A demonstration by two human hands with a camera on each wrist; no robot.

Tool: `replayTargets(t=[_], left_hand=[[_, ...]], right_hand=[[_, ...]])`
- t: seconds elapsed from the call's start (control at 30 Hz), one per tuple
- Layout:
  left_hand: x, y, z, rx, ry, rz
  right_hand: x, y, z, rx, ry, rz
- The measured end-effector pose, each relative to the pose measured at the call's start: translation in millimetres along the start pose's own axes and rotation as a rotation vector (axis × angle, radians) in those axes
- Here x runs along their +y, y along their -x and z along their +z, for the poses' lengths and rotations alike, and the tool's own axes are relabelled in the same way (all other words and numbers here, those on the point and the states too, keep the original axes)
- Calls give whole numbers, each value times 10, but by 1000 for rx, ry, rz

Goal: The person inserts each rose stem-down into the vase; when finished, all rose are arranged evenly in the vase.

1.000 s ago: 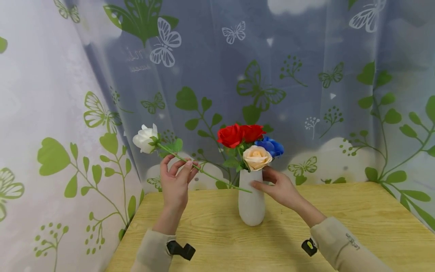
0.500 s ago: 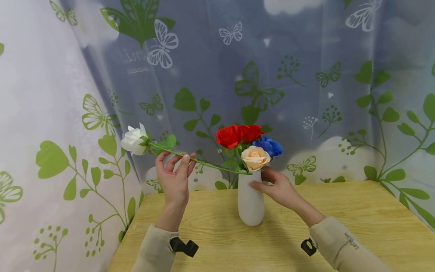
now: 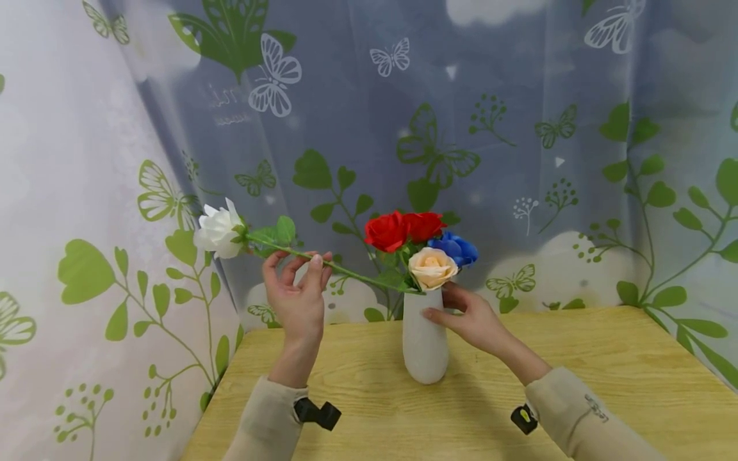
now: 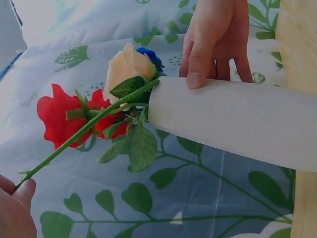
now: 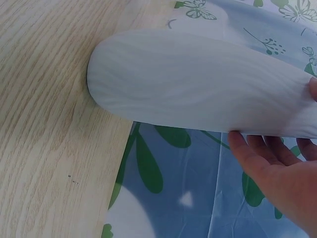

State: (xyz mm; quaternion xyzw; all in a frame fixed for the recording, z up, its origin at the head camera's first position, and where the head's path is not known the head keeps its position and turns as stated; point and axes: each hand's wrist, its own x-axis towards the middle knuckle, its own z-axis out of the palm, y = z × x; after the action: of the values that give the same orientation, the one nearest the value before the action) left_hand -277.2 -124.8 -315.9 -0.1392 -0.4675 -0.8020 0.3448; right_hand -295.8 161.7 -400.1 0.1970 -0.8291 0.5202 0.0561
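Note:
My left hand (image 3: pixel 295 301) pinches the green stem of a white rose (image 3: pixel 220 230) between thumb and fingers. The rose leans left, its bloom far out to the side, and the stem's lower end lies right at the rim of a white vase (image 3: pixel 425 346). In the left wrist view the stem (image 4: pixel 89 128) crosses in front of the other flowers to the vase's mouth. My right hand (image 3: pixel 474 319) grips the upper part of the upright vase, thumb at the front. Two red roses (image 3: pixel 387 232), a peach rose (image 3: pixel 432 269) and a blue rose (image 3: pixel 455 248) stand in it.
The vase stands on a pale wooden table (image 3: pixel 369 416). A curtain (image 3: pixel 496 57) printed with leaves and butterflies hangs close behind the table and along its left side. Black straps with small devices (image 3: pixel 317 413) sit on both sleeves.
My left hand has raised the stem's lower end from in front of the vase body up to the rim. The white bloom has shifted left. My right hand stays on the vase.

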Motion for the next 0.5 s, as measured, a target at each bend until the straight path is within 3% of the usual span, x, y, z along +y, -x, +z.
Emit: replayTargets(t=[0.2, 0.5], left_hand=[[62, -4, 60, -53, -21, 61], [102, -18, 135, -59, -30, 120]], right_hand=[[-12, 6, 2, -1, 2, 3], [-13, 4, -1, 10, 18, 12]])
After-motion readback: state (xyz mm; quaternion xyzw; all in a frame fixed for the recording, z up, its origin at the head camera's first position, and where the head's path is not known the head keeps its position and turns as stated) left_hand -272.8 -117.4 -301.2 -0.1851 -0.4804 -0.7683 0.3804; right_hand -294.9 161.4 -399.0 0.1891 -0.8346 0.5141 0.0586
